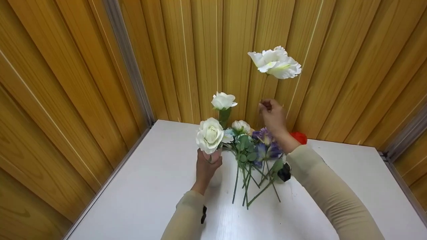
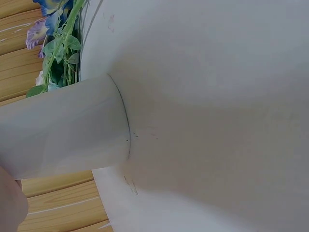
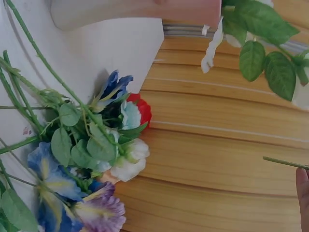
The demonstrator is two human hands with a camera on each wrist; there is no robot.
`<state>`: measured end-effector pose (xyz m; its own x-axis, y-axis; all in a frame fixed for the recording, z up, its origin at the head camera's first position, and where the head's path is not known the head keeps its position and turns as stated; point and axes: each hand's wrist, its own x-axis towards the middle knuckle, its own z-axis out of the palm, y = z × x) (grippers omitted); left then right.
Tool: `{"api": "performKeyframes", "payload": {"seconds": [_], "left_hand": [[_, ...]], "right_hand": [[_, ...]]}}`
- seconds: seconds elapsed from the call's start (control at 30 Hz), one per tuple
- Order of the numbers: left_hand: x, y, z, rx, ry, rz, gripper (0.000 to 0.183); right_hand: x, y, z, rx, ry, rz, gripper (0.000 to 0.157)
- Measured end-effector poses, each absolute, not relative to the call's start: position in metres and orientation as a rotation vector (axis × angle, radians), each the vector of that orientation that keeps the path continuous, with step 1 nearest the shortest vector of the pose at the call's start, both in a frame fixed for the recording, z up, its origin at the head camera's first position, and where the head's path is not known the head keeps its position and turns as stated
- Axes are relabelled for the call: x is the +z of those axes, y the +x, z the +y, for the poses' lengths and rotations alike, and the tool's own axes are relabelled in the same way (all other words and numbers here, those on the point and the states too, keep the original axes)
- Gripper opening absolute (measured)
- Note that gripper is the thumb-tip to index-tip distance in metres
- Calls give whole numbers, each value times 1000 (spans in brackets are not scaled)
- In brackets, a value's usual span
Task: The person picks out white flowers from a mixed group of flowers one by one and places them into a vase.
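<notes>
Wood-grain panelled walls [image 1: 173, 60]; grey strip [image 1: 130, 56] at left corner; white tabletop [image 1: 133, 186], glare [image 1: 228, 221] apparently reflected light.

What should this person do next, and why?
Probably bring the ruffled white flower over the round pink-and-white vase: the right hand holds the flower's thin green stem aloft, the left hand grips the vase, and white rose-like flowers already stand there.

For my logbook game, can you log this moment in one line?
Left hand: grips vase; Right hand: pinches frilly white flower by stem; Vase: holds white roses; Table: flower pile
</notes>
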<state>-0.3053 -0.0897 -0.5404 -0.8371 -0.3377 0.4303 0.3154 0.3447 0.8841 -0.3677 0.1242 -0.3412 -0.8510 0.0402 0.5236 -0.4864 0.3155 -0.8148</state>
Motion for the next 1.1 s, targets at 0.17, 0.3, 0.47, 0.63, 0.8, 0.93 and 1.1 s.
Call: {"api": "performKeyframes", "payload": {"seconds": [0.17,0.3,0.47,0.63,0.8,0.93,1.1], "left_hand": [[-540,-306,-91,-1537,33,-2064,81],[-540,-306,-92,-1530,38,-2065,81],[-538,-307,-92,-1530,28,-2061,80],[-538,-306,-92,-1539,34,-2068,81],[-538,-305,-92,-1555,32,-2055,80],[-540,-307,-91,-1515,40,-2063,80],[-539,-306,-90,-1520,69,-2084,80]], "right_hand": [[-334,-354,114,1579,473,-2108,17],[-332,-343,104,1616,546,-2104,18],[-335,-331,90,1651,616,-2135,16],[-345,-322,77,1669,620,-2182,15],[-357,-316,65,1677,660,-2170,12],[-367,-316,58,1659,702,-2187,10],[-378,-318,52,1658,686,-2219,11]]}}
